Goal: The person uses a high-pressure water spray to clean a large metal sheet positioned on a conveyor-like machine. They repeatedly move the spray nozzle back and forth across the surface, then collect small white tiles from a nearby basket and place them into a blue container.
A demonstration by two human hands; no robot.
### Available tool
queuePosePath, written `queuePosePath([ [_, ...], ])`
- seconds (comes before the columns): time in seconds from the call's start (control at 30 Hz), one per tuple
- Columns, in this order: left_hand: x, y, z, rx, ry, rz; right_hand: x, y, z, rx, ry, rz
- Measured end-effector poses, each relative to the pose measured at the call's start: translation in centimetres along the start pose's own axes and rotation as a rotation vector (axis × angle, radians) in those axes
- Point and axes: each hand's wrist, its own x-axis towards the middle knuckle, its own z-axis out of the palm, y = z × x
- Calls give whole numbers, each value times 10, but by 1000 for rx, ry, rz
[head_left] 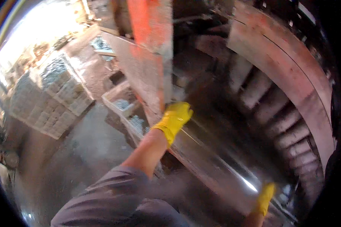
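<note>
My left hand (pixel 177 115), in a yellow glove, reaches forward to the foot of an upright orange-red post (pixel 149 26). It is beside the top of a worn, stained panel (pixel 134 62); its fingers look bent, but blur hides whether they grip anything. Lower right, my right hand (pixel 266 197), also yellow-gloved, is near a long shiny metal edge (pixel 246 182). Motion smears its fingers, so any hold is unclear. Between the hands and the machine's far side lies a dark, wet-looking trough (pixel 219 128).
A curved guard (pixel 284 49) with a row of pale slat-like blocks (pixel 271 96) beneath it bounds the right. Left of the panel, a pale crate (pixel 119 100) contains light-blue pieces. Farther left, a stack of crates (pixel 49 104) stands on wet floor (pixel 91 132).
</note>
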Motion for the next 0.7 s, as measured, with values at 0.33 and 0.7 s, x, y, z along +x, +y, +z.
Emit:
queuePosePath([
  [0.33, 11, -18, 20, 35, 143, 29, -28, -76, -45, -170, 88, -19],
  [0.7, 15, -18, 24, 39, 158, 56, -51, -108, -70, 21, -7, 140],
])
